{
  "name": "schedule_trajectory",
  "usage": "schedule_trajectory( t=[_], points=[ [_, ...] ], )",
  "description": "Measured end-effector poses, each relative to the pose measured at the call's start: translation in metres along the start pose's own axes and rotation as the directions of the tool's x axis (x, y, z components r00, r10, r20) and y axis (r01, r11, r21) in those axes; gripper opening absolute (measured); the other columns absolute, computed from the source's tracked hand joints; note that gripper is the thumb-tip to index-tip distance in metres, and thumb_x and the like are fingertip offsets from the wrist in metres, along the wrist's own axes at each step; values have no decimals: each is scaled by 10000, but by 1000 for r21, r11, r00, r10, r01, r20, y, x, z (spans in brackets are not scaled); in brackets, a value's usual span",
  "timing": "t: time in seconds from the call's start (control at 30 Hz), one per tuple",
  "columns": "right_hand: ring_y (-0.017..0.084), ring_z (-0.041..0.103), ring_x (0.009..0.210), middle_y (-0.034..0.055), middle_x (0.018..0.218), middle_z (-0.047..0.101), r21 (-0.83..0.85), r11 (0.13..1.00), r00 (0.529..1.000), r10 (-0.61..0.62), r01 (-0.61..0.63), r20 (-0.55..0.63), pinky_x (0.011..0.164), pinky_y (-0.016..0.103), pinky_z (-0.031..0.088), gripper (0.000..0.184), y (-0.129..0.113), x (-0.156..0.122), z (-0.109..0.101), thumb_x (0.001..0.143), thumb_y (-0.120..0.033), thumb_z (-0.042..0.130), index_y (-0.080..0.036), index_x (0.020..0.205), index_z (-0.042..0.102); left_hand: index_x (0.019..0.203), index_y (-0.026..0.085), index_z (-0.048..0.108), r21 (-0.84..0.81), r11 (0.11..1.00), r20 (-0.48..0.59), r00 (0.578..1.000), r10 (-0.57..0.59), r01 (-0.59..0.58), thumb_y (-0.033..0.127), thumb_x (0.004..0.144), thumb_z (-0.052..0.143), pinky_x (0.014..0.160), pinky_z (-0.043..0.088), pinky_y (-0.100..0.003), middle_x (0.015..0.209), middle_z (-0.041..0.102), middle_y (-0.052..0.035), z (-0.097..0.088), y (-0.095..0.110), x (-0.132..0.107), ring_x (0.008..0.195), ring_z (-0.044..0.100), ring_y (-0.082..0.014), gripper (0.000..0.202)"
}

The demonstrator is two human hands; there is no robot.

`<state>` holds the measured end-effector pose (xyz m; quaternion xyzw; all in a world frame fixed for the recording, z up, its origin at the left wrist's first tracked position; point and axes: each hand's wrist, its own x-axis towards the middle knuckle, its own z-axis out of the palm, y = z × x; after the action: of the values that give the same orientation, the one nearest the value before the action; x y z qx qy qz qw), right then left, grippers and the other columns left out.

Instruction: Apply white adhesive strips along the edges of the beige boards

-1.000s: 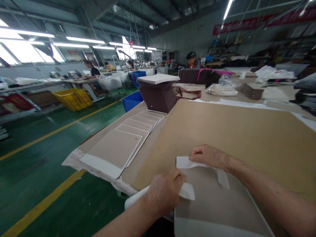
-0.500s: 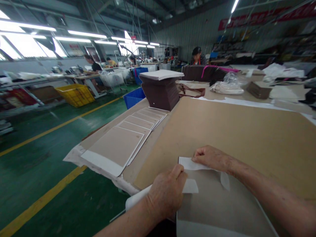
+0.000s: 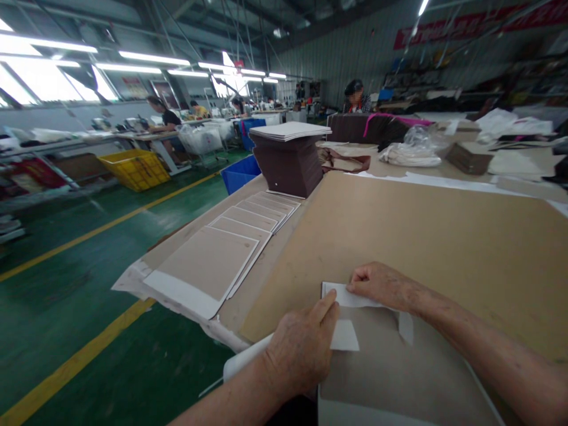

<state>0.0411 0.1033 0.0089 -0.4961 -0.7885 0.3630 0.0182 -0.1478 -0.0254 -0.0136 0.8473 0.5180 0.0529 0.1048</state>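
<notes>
A beige panel (image 3: 377,373) with a white band across its near part lies on the tan board in front of me. Along its far edge runs a white strip (image 3: 364,299), whose right end (image 3: 405,328) droops loose. My right hand (image 3: 377,285) is closed in a pinch on this strip. The index fingertip of my left hand (image 3: 304,337) touches the strip's left end at the panel's corner, with the other fingers curled. Another white piece (image 3: 345,335) sticks out from under my left hand; how it is gripped is hidden. A white roll (image 3: 248,358) shows beyond my left forearm.
Overlapping beige panels (image 3: 208,266) lie along the table's left edge. Behind them rises a tall dark brown stack (image 3: 290,168) with pale sheets on top. Beyond the tan board (image 3: 399,225) are plastic-wrapped goods (image 3: 412,151). A person (image 3: 356,100) is at the far side.
My left hand's index finger has stretched forward onto the strip's corner, where it was bent before. My right hand stays pinched on the strip, almost unmoved.
</notes>
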Motion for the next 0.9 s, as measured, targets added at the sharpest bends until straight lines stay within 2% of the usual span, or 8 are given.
schedule_trajectory(
  t=[0.57,0.63,0.77,0.83,0.9],
  points=[
    [147,473,565,14,614,561,28,1000,1000,-6,6,0,505,268,312,186,3,2,-1,754,-341,581,-173,680,612,1391,90,357,11,1000,73,997,-2,1,181,797,425,969,506,-420,1537,300,-142,-10,3,6,1211,542,-268,604],
    [142,485,578,6,643,569,63,998,1000,-11,10,20,511,257,334,184,8,-2,-9,744,-359,605,-176,746,620,1394,101,356,21,1000,91,996,-13,11,176,791,425,952,516,-425,1540,298,-132,-11,3,7,1202,550,-272,612],
    [120,511,596,-20,748,603,297,955,980,-82,24,183,514,225,362,288,34,-20,-37,711,-333,664,-198,956,593,1405,130,355,52,998,121,992,-32,26,166,777,419,885,549,-459,1553,273,-111,-12,3,8,1132,599,-284,633],
    [115,521,610,-18,786,613,395,919,971,-91,-4,222,520,216,359,339,50,-31,-50,689,-318,694,-195,981,574,1408,138,358,65,997,113,993,-36,29,165,783,415,890,545,-473,1554,272,-100,-11,2,8,1117,607,-283,628],
    [109,518,605,-18,766,606,442,896,978,-52,-45,204,521,212,354,352,63,-40,-58,668,-325,719,-179,951,570,1408,146,365,75,997,103,994,-41,33,167,787,416,887,546,-474,1552,281,-88,-10,1,9,1108,611,-281,623]
  ],
)
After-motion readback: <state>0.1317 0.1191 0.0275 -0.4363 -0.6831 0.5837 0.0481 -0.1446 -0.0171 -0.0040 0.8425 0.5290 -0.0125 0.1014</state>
